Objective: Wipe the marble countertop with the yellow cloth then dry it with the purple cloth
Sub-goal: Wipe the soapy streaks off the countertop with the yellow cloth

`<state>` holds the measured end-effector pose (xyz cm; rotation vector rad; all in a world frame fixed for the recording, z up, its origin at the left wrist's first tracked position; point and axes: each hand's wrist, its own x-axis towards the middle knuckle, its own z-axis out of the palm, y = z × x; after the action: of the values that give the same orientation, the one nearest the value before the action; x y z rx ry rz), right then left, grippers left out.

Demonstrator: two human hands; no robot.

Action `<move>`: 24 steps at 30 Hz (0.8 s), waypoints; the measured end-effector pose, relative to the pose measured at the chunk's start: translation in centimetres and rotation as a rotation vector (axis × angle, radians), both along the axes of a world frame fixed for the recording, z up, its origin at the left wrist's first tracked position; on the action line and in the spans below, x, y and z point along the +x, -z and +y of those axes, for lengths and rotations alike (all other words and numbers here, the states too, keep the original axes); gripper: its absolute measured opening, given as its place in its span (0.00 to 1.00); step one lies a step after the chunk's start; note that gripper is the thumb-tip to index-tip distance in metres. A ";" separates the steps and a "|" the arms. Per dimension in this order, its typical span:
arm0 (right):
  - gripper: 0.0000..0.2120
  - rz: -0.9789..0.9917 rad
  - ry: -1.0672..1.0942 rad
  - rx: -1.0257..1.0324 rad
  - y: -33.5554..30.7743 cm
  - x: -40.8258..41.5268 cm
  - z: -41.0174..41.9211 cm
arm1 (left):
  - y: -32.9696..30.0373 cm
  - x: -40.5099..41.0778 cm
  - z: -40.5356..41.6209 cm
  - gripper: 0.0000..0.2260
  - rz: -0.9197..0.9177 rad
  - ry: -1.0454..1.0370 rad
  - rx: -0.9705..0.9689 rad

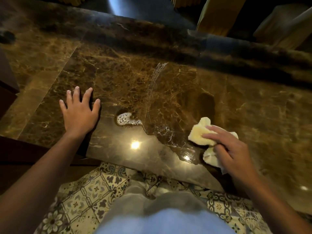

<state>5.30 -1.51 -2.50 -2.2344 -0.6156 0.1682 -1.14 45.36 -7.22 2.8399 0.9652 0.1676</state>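
The brown marble countertop [168, 85] fills the middle of the view. My right hand [231, 149] presses a crumpled yellow cloth [200, 132] onto the counter near its front edge, fingers closed over it. My left hand [79, 112] rests flat on the marble at the left, fingers spread, holding nothing. A small foamy puddle [125, 119] lies between the hands, and a wet streak [152, 85] curves away from it toward the back. No purple cloth is in view.
A raised dark marble ledge [152, 39] runs along the back of the counter. Yellow-draped furniture [217, 14] stands beyond it. Patterned floor tiles [84, 191] and my legs show below the counter's front edge. A dark wooden unit [8, 92] borders the left.
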 end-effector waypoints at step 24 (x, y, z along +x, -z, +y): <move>0.15 -0.211 -0.129 -0.036 0.7 6.3 17.0 | -0.4 0.0 -0.3 0.27 -0.029 -0.027 -0.024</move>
<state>11.60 15.54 -3.19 -2.2645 -0.8774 0.0074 -1.12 45.10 -6.79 2.7959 0.9932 0.1977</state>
